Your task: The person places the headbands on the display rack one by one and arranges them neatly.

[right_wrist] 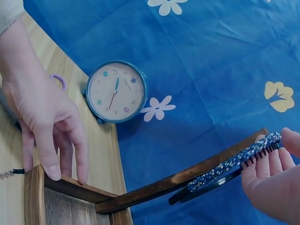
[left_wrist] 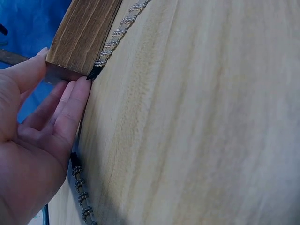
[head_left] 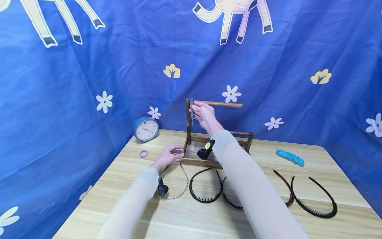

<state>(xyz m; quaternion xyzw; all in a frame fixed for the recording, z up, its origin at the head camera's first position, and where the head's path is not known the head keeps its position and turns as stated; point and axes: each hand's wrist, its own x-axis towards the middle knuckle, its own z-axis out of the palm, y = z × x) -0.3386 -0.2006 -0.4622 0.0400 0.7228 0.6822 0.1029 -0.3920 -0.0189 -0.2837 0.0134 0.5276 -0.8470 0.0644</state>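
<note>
My right hand (head_left: 206,115) holds a headband (right_wrist: 225,168) covered in glittery blue beads, with dark comb teeth inside. It hangs at the post end of the upper bar on a brown wooden stand (head_left: 198,162); in the right wrist view the fingers and thumb are around one end of the band. Low at the left, my left hand (head_left: 169,157) grips the corner of the stand's tray base, thumb and fingers on different sides of the wood. Beneath that hand lies a beaded silver headband (left_wrist: 117,37) with black ends, partly hidden by the palm.
Along the front lie black toothed headbands (head_left: 206,200) and a dark red one (head_left: 289,197), one partly behind my right sleeve. A blue clock (head_left: 146,129) and a purple ring (head_left: 143,153) are at left. A twisted turquoise band (head_left: 290,157) lies right. Blue cloth hangs behind.
</note>
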